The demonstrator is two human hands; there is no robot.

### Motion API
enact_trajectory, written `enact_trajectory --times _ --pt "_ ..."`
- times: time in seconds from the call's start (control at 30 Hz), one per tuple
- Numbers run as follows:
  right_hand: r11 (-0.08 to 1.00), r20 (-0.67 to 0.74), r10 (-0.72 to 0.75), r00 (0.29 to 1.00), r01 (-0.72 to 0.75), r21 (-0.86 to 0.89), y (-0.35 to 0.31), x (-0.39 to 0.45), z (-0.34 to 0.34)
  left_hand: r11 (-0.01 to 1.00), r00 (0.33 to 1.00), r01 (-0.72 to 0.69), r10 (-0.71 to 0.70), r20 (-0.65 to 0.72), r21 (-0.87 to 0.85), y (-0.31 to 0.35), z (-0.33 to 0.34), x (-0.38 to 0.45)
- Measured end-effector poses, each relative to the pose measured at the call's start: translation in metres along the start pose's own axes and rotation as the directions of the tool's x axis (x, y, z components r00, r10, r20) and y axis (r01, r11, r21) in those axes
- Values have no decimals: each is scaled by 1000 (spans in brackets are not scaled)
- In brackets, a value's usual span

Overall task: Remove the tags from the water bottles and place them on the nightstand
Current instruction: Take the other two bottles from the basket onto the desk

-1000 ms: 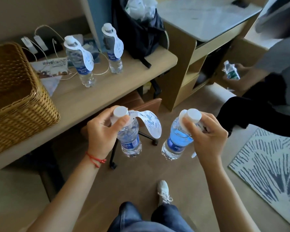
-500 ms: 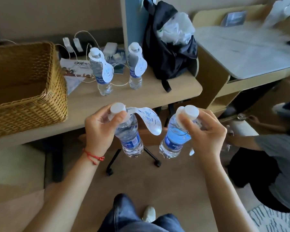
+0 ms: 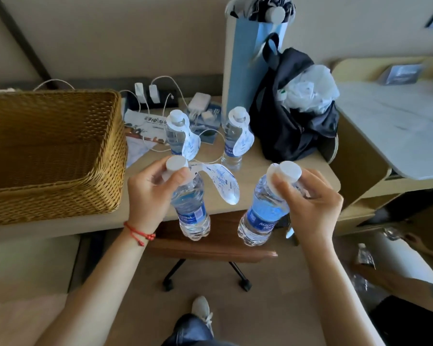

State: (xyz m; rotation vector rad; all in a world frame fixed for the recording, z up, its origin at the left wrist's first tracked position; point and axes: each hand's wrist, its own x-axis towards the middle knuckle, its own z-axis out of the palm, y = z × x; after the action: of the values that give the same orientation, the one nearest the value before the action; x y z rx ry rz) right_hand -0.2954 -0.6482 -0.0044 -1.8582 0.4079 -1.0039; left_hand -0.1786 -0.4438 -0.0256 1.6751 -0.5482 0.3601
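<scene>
The left hand (image 3: 150,193) and the right hand (image 3: 310,203) each grip a light, slippery bottle neck in front of the table (image 3: 273,168), where thin paper tags (image 3: 223,182) probably tear easily.

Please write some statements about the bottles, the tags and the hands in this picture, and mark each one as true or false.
1. Each hand holds one water bottle near its cap. True: the left hand grips the left bottle and the right hand grips the right bottle.
2. Two more bottles stand on the desk, both with tags on the neck. True: the back left bottle and the back right bottle.
3. The left bottle's tag lies on the desk. False: it hangs from the bottle's neck.
4. The wicker basket stands to the right of the bottles. False: it stands to their left.
5. The backpack lies on the floor. False: it sits on the desk.
</scene>
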Motion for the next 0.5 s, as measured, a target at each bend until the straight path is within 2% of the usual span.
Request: enact_trajectory --times 0.13,0.5 --pt "999 28 26 999 -27 29 10 24 30 998 1000 -26 26 8 57 -21 -7 27" --pt "991 126 86 988 -98 93 47 58 99 990 999 20 -13 -48 142 -79 -19 59"
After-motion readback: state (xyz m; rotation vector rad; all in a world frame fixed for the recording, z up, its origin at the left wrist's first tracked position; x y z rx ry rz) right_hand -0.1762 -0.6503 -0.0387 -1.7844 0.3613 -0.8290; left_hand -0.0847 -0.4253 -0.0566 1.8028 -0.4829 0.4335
